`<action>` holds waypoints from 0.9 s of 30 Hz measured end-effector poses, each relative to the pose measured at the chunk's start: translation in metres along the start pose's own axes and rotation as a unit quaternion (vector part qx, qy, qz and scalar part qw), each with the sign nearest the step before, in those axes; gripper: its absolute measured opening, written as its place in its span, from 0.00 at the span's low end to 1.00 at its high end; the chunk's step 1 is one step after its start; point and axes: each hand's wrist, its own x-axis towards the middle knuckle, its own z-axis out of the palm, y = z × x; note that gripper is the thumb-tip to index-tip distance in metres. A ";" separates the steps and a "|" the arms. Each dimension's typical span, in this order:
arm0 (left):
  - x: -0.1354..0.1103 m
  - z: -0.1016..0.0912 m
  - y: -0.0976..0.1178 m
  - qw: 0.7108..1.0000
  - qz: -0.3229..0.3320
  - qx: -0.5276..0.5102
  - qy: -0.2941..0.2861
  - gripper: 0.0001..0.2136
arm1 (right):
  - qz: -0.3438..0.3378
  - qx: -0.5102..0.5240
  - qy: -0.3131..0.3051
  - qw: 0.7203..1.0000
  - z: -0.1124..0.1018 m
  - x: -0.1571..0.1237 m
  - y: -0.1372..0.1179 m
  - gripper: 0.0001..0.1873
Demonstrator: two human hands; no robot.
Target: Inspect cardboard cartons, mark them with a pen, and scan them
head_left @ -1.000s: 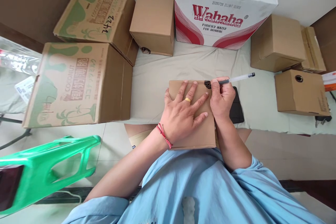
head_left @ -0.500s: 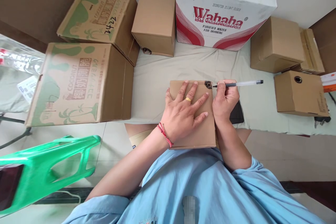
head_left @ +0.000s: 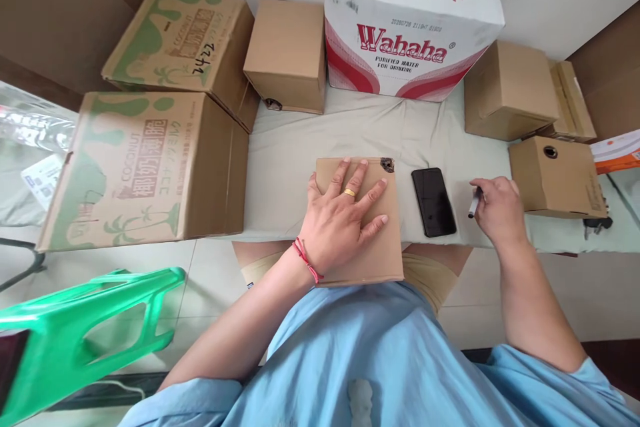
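A brown cardboard box (head_left: 330, 263) lies at the table's front edge, partly over my lap. A dark scribbled-looking patch (head_left: 387, 165) marks its far right corner. My left hand (head_left: 340, 207) rests flat on the box with the fingers spread. To the right, above the cloth, my right hand (head_left: 500, 207) is closed around a pen (head_left: 475, 203); only part of the pen shows, and its other end is hidden by the fingers. Between the box and my right hand a black smartphone (head_left: 434, 202) lies on the cloth.
Two printed coconut cartons (head_left: 143, 167) stand on the left. Behind are a small brown box (head_left: 285, 47) and a white Wahaha carton (head_left: 410, 47). More brown boxes (head_left: 543, 177) sit at the right, with keys nearby. A green stool (head_left: 100, 320) stands at lower left.
My right hand has moved right, away from the box corner, with the pen turned in its grip. The phone, partly covered before, is in full view. My left hand stays on the box.
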 end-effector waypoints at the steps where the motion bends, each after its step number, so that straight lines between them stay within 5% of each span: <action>1: 0.000 0.000 0.000 1.000 -0.001 -0.001 -0.001 0.30 | 0.020 -0.025 -0.028 0.999 0.002 -0.004 0.015 0.23; 5: 0.000 -0.001 -0.001 1.000 -0.003 0.002 -0.007 0.30 | 0.088 -0.052 -0.090 0.991 0.015 -0.014 0.047 0.25; 10: 0.001 -0.002 -0.001 1.000 -0.011 0.006 -0.008 0.30 | 0.118 -0.032 -0.075 0.990 0.025 -0.021 0.042 0.30; 15: 0.000 -0.003 -0.001 1.000 -0.017 0.012 -0.010 0.30 | 0.137 0.021 -0.014 0.990 0.019 -0.042 -0.012 0.30; 21: -0.001 -0.003 -0.002 1.000 -0.016 0.018 -0.002 0.29 | 0.124 0.004 -0.086 0.988 0.026 -0.057 -0.103 0.47; 27: -0.002 -0.002 -0.003 1.000 -0.012 0.009 0.000 0.29 | 0.173 -0.011 -0.091 0.981 0.033 -0.042 -0.111 0.44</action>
